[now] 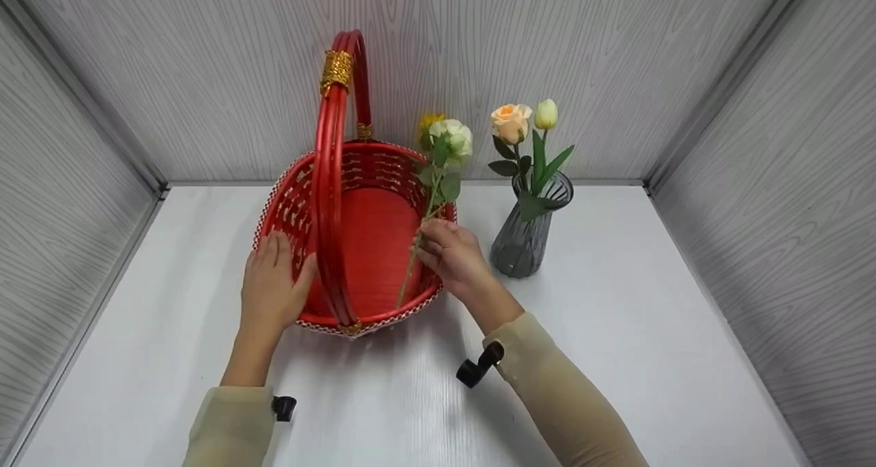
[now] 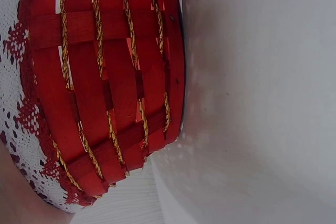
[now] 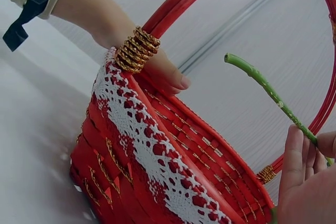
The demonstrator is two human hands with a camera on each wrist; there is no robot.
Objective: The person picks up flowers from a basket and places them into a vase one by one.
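In the head view my right hand (image 1: 448,255) pinches the green stem of a white flower (image 1: 452,138) between thumb and fingers, above the right side of a red woven basket (image 1: 383,248). The bloom points away from me. The stem's cut end (image 3: 236,61) sticks up past the fingers in the right wrist view. My left hand (image 1: 270,289) rests on the basket's left rim, fingers extended and thumb inside. White lace (image 3: 142,135) edges the rim. A yellow flower (image 1: 430,120) is partly hidden behind the white bloom; what supports it cannot be seen.
Right of the basket, a grey glass vase (image 1: 520,244) holds a peach rose (image 1: 511,122) and a pale tulip (image 1: 546,114). The basket's tall red handle (image 1: 328,172) arches over its middle. Grey panel walls (image 1: 588,56) enclose the white table (image 1: 616,303).
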